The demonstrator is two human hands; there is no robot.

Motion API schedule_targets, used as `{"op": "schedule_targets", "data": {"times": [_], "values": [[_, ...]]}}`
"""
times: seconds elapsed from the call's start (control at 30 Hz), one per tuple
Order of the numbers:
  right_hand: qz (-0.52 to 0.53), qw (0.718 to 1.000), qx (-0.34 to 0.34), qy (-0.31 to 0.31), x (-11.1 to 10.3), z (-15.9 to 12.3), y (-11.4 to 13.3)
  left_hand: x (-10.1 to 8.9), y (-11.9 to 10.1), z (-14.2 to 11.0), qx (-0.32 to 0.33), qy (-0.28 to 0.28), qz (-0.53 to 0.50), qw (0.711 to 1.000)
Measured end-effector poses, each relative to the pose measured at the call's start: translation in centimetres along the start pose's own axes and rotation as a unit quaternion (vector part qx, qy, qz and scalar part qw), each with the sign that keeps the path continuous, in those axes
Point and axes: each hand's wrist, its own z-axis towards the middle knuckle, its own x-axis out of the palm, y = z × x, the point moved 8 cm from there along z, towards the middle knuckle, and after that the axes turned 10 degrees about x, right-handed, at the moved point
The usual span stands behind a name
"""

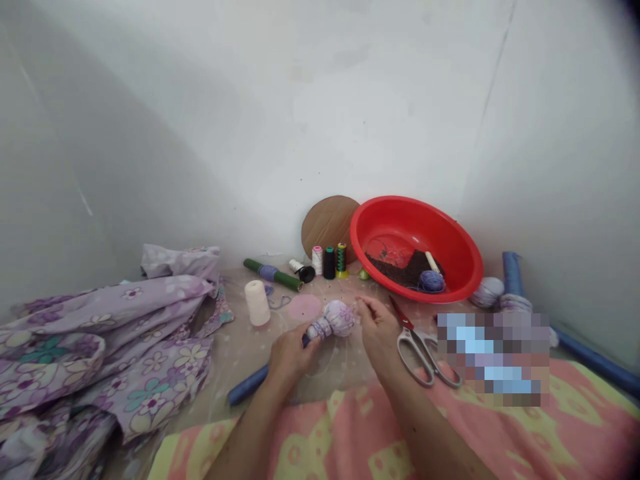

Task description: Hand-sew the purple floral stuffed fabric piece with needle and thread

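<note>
My left hand (290,357) is closed round a stick with a blue-wrapped handle (249,385). On the stick's upper end sits a round head covered in purple flowered cloth (339,319), with thread bound round its neck. Just right of that head, the fingertips of my right hand (373,320) are pinched together; whatever lies between them is too fine to make out. Scissors (425,357) with grey handles and red on the blades rest beside my right wrist. A cone of white thread (257,303) stands to the left, near a pink disc (305,307).
A red basin (477,267) leans at the back right, holding a ball of purple yarn (431,281) and dark material. Thread spools (329,263) stand before a cardboard disc (327,223). Flowered cloth (150,360) is heaped left. A pink-yellow cloth (340,437) lies in front.
</note>
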Motion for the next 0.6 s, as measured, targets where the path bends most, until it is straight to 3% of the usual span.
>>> {"op": "schedule_targets", "data": {"times": [0.1, 0.2, 0.6], "values": [[-0.055, 0.993, -0.016, 0.103, 3.1, -1.6, -0.2, 0.0, 0.0, 0.1, 0.012, 0.007, -0.006, 1.000], [-0.117, 0.981, -0.016, 0.153, 4.8, -2.6, -1.0, -0.1, 0.0, 0.1, 0.005, 0.015, -0.008, 1.000], [-0.307, 0.929, -0.007, 0.205, 6.1, -3.8, -2.7, 0.1, 0.5, 0.5, 0.004, 0.014, 0.000, 1.000]]}}
